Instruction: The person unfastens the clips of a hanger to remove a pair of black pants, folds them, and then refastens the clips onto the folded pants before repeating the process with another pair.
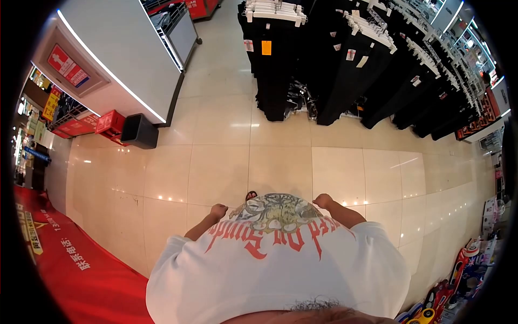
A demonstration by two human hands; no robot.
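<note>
I wear a white T-shirt with red lettering and a grey-yellow print on its front. At the shirt's left edge, my left hand is closed, its fingers pinching the fabric. My right hand is likewise closed at the right edge of the shirt front. Between the two hands the lower part of the shirt is spread out. One foot in a dark sandal shows just beyond the hem.
Racks of black trousers on white hangers stand ahead and to the right. A black bin and a red basket sit by a white pillar. Red cloth lies at left; colourful toys are at lower right.
</note>
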